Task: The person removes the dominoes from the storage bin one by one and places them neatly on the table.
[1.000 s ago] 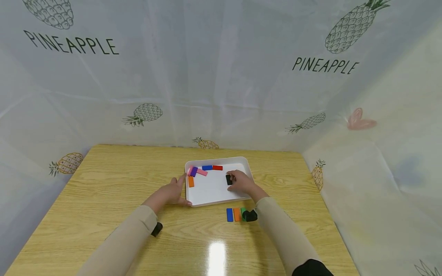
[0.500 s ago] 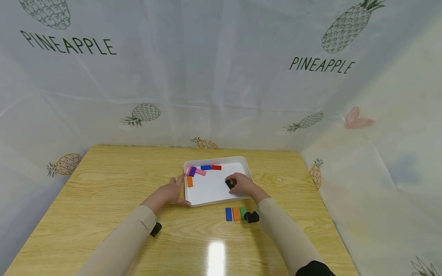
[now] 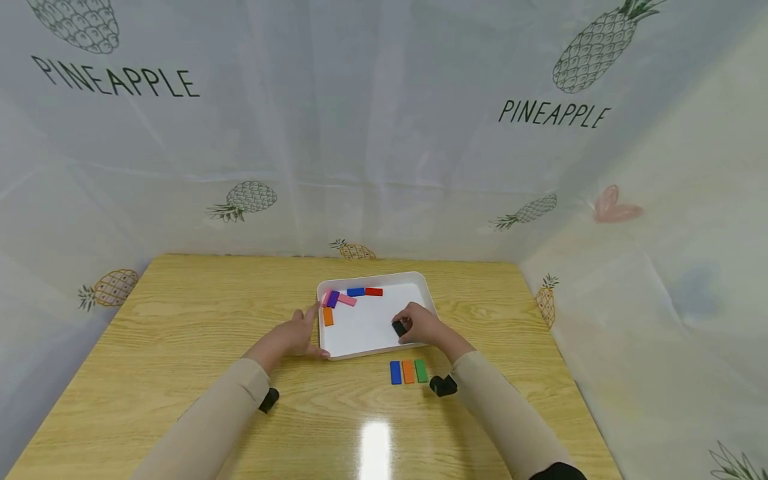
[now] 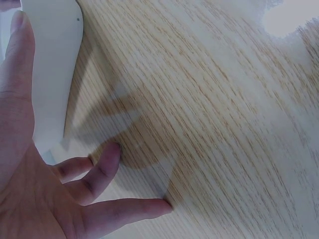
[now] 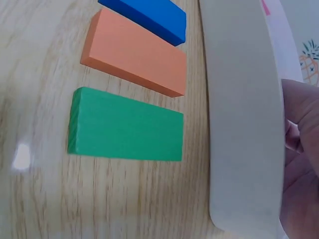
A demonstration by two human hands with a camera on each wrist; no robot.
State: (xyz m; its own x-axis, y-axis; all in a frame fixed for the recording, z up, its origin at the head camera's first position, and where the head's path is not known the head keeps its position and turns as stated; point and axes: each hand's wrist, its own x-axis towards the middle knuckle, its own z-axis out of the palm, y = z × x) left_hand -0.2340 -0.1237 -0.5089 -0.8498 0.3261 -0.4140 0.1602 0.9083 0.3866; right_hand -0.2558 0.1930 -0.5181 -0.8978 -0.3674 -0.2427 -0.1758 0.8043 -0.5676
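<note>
A shallow white tray (image 3: 363,330) sits on the wooden table. Inside it my right hand (image 3: 425,325) pinches a black block (image 3: 399,328) near the tray's front right part. My left hand (image 3: 293,335) is spread at the tray's left end, its thumb by the near corner; in the left wrist view the other fingers (image 4: 107,167) are loosely extended. In the tray's far left part lie a purple block (image 3: 333,299), pink blocks (image 3: 347,300), an orange block (image 3: 328,316), a blue block (image 3: 356,292) and a red block (image 3: 374,292). The right wrist view hides the black block.
In front of the tray, a blue block (image 3: 395,373), an orange block (image 3: 409,371) and a green block (image 3: 421,371) lie side by side on the table (image 3: 324,427). A patterned curtain (image 3: 384,133) hangs behind the table.
My right hand has drawn the black block toward the tray's near side, and the block has turned at an angle. My left hand keeps its place at the tray.
</note>
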